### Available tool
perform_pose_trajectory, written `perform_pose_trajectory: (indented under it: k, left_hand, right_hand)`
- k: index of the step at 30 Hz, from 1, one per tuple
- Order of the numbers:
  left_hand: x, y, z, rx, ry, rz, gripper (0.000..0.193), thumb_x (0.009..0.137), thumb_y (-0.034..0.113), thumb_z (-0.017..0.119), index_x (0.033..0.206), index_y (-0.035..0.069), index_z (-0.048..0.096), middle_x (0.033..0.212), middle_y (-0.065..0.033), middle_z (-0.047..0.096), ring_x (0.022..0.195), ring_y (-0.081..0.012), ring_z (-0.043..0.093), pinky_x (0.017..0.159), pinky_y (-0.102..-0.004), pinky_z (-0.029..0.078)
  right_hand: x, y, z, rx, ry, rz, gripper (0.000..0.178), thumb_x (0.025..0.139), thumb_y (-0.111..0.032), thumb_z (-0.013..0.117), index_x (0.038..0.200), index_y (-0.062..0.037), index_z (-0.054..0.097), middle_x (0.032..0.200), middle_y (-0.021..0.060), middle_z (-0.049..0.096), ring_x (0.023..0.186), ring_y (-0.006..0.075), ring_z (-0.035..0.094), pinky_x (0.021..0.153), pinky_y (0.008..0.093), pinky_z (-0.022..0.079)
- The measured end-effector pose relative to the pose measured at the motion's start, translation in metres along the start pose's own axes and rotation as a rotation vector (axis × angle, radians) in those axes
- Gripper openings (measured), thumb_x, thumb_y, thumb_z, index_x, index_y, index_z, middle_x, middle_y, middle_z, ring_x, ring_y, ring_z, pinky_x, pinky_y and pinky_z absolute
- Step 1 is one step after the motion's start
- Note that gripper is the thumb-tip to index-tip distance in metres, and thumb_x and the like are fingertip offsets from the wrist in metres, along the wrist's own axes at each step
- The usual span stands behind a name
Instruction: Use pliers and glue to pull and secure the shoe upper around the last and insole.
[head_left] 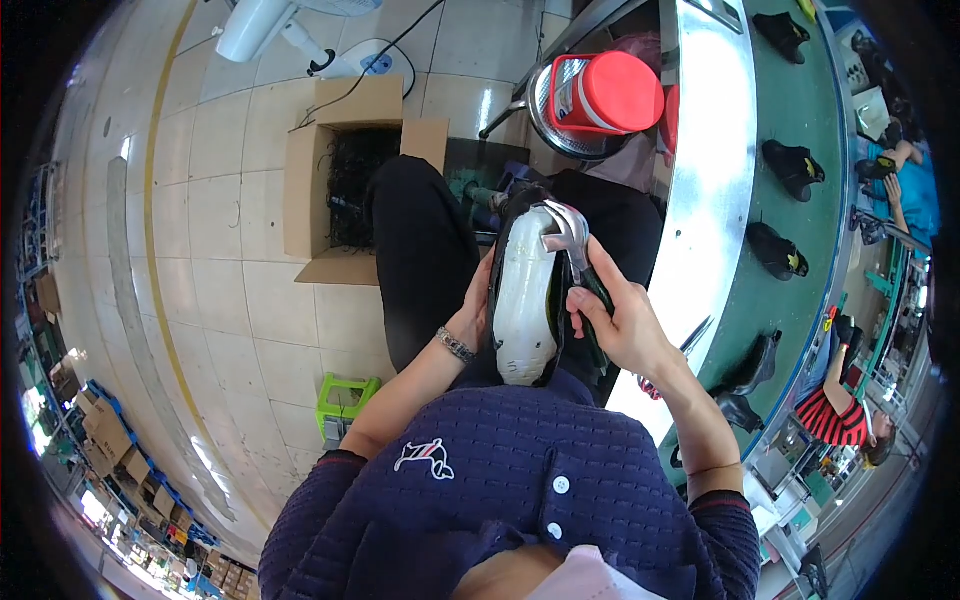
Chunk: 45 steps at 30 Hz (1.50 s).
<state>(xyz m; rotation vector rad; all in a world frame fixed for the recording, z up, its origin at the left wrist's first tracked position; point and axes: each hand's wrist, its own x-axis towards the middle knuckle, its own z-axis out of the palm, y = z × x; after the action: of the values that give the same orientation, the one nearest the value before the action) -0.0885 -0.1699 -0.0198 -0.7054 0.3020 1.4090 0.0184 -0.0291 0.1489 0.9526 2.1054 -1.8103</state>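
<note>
Shoe [525, 290] at centre, pale underside up, lengthwise from 12 to 6 o'clock. Left hand [478, 305] clamped on its 9 o'clock side, fingertips hidden. Right hand [622, 318], at 3 o'clock, wrapped around the pincers [571, 236], metal head over the shoe's 1 o'clock edge. Carton [303, 190]: 10 o'clock. Bucket [620, 92]: 1 o'clock. Conveyor [770, 305]: 3 o'clock.

L grip [478, 300] is on the side of a black shoe [522, 310], pale sole [524, 265] facing up; R grip [625, 325] has a dark-handled metal tool [573, 240] nr the sole's far end. Cardboard box [301, 190] to L, red tub [622, 92] on stool [541, 105], dark shoes [793, 170] on green belt [785, 110] to R.
</note>
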Motion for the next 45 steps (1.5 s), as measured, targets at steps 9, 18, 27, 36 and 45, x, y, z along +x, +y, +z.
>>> perform_pose_trajectory:
  k: [9,18,27,36,45]
  left_hand:
    - [-0.006,-0.001,0.022,0.111,0.017,0.044,0.050,0.101,0.044,0.040,0.133,0.008,0.052,0.123,-0.0134,0.062,0.106,-0.0263,0.065,0.091,-0.0425,0.054]
    - [-0.039,0.012,0.073,1.303,0.173,1.149,0.047,0.094,0.020,0.061,0.136,0.004,0.048,0.129,-0.0087,0.055,0.113,-0.0146,0.057,0.095,-0.0278,0.046]
    - [-0.035,0.033,0.091,1.710,0.078,1.482,0.019,0.087,0.002,0.059,0.102,0.002,0.070,0.100,-0.0156,0.069,0.089,-0.0299,0.068,0.074,-0.0349,0.053]
    - [-0.051,-0.003,0.067,1.453,0.200,1.412,0.046,0.086,0.023,0.069,0.123,-0.003,0.057,0.100,-0.0200,0.066,0.092,-0.0306,0.065,0.084,-0.0334,0.050]
    - [-0.081,-0.028,0.034,1.571,0.452,1.249,0.039,0.094,0.030,0.059,0.111,-0.003,0.066,0.064,-0.0202,0.058,0.052,-0.0248,0.058,0.053,-0.0337,0.046]
  right_hand:
    - [0.003,-0.008,-0.013,-0.085,-0.044,0.007,0.058,0.095,-0.004,0.050,0.148,-0.0019,0.025,0.074,0.0107,0.059,0.062,0.0175,0.061,0.060,0.0312,0.052]
    - [0.005,-0.003,-0.005,-0.065,0.037,0.033,0.056,0.097,-0.005,0.049,0.148,-0.0060,0.027,0.078,0.0078,0.058,0.065,0.0142,0.059,0.060,0.0298,0.052]
    - [0.002,0.008,-0.001,-0.081,0.038,-0.026,0.058,0.097,-0.007,0.048,0.150,-0.0053,0.023,0.078,0.0076,0.058,0.065,0.0143,0.060,0.059,0.0297,0.053]
    - [0.003,-0.017,-0.013,-0.313,-0.011,0.076,0.058,0.096,-0.007,0.052,0.149,-0.0070,0.027,0.075,0.0066,0.057,0.064,0.0135,0.059,0.059,0.0292,0.052]
    - [-0.004,-0.026,-0.016,-0.258,-0.061,0.010,0.060,0.096,-0.002,0.050,0.149,-0.0005,0.023,0.090,0.0099,0.064,0.079,0.0147,0.062,0.078,0.0290,0.050]
